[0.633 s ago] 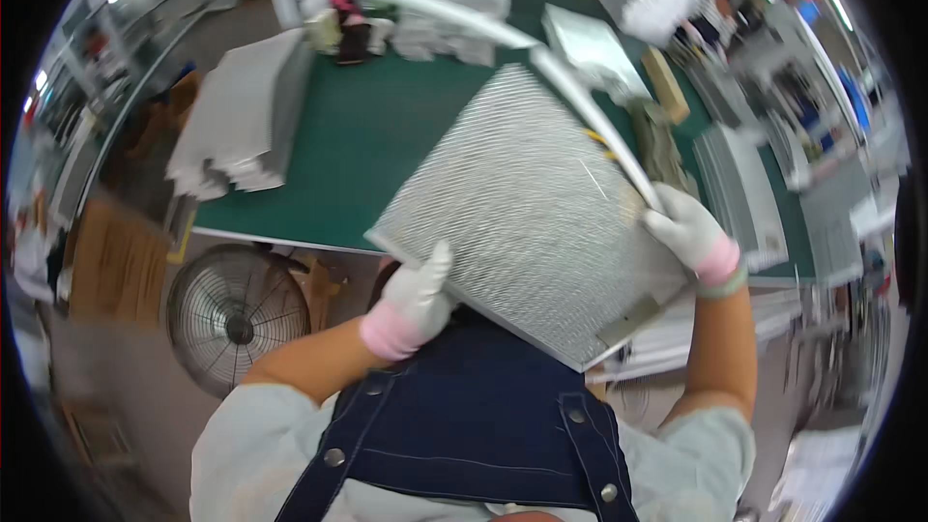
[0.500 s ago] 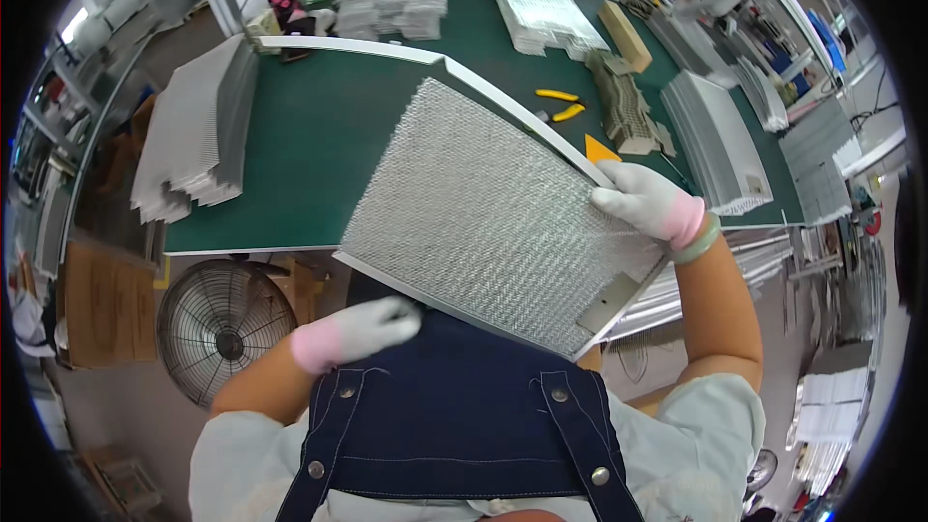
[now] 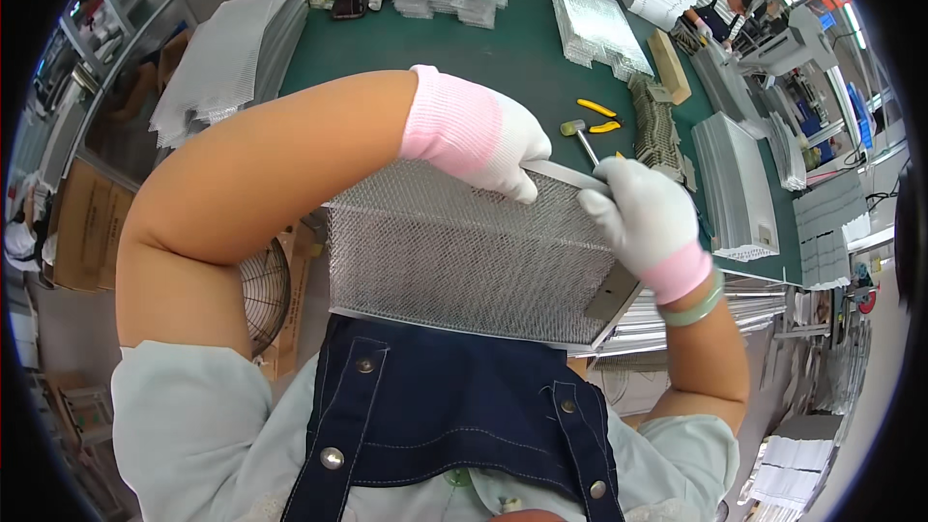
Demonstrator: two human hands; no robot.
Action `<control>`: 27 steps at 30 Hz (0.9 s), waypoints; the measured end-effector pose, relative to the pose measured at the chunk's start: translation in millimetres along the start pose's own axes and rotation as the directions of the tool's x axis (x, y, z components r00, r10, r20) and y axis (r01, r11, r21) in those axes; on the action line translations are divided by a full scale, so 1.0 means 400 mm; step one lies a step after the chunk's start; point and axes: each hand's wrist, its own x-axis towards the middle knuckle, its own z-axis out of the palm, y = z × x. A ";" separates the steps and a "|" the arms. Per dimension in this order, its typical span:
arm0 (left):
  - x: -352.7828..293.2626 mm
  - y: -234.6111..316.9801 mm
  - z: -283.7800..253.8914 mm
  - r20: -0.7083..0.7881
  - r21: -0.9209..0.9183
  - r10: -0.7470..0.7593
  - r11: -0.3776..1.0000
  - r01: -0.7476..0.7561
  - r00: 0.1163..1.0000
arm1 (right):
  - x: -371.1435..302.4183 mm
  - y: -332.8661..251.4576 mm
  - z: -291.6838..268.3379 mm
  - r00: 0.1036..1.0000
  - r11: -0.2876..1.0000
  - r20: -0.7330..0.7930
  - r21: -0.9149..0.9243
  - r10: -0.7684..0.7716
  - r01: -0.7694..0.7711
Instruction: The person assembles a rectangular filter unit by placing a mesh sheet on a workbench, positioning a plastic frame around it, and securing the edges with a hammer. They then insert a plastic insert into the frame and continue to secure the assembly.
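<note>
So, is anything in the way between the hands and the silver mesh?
Nothing visible but gloves: left hand and right hand are at the far edge of the mesh, with the strip. Hammer and pliers lie beyond, not between.

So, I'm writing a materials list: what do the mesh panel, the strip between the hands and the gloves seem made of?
Panel: likely aluminium mesh, silvery; fine openwork pattern with a metallic sheen.
Strip: pale and smooth; probably metal, though plastic can't be ruled out.
Gloves: matte white, probably knitted fabric; the pink cuffs show ribbing.
</note>
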 end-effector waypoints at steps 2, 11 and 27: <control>0.011 -0.010 0.027 -0.044 0.014 0.028 1.000 -0.027 0.999 | -0.017 0.020 0.053 0.988 0.993 -0.120 -0.076 -0.100 0.091; 0.026 -0.011 0.109 -0.314 0.117 0.007 0.993 0.032 0.949 | 0.001 0.055 0.065 0.996 0.994 -0.051 0.072 -0.080 0.083; 0.021 -0.035 0.079 -0.159 -0.080 0.035 0.996 -0.049 0.987 | -0.013 0.067 0.062 0.986 0.990 -0.104 -0.062 -0.130 0.124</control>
